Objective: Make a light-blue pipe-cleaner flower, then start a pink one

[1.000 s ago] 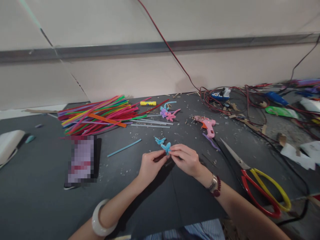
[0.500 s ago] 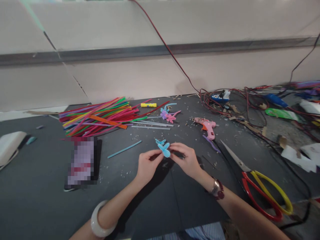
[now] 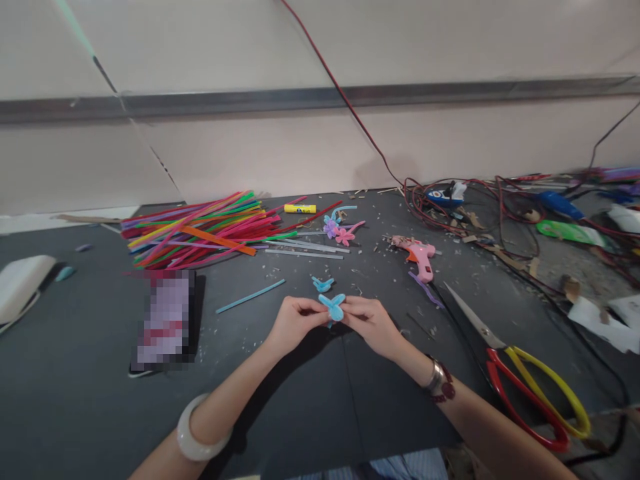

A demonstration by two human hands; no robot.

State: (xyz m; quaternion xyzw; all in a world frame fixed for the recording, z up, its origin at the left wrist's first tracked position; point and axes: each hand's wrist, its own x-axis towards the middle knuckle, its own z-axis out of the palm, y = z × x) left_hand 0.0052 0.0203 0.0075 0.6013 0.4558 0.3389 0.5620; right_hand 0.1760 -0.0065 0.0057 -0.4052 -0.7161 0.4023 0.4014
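Observation:
Between both hands is a light blue looped pipe-cleaner piece. My left hand pinches its left side with thumb and fingertips. My right hand has its fingers closed on the right side of the same piece. Just beyond the hands, a second small blue bent piece lies on the dark table. Farther back sit small pipe-cleaner flowers in blue, purple and pink. A straight blue pipe cleaner lies to the left of the hands.
A pile of coloured pipe cleaners and a pixelated phone-like object are at left. A yellow glue stick lies at the back. To the right are a pink glue gun, large open scissors and tangled cables.
The held blue piece has moved slightly nearer my body and now stands apart from the second blue piece on the table. The view has shifted slightly.

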